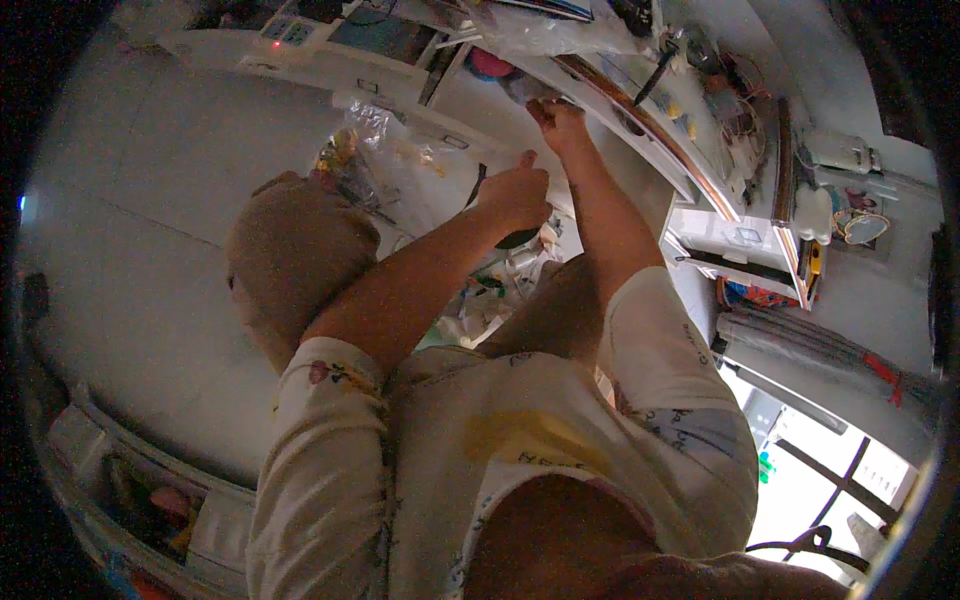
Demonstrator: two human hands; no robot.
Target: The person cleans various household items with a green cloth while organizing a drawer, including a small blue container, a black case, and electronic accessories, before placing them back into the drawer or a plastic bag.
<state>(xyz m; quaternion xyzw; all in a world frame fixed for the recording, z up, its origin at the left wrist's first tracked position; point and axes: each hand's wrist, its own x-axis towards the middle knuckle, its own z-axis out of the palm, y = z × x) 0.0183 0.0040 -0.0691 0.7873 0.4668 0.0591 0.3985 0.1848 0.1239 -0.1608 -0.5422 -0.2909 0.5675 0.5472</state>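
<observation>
My left hand [515, 197] is closed, with one finger or the thumb sticking up. A dark edge shows just below it, and a thin black strip stands beside it; what it grips is hidden. Farther forward and to the right, my right hand [556, 120] has its fingers curled at the mouth of a pale open drawer or compartment [455, 98]. Whatever is in those fingers is too dim to make out. Inside that compartment lies a round pink thing [490, 64]. Beneath my left hand is a heap of crumpled paper and wrappers [490, 295].
Clear plastic bags [370, 125] lie left of my hands, beside white drawer fronts [440, 128]. A cluttered desktop with a brown edge [660, 130] overhangs at right. My bent knee [300, 250] is at left. A storage unit [190, 500] stands at lower left.
</observation>
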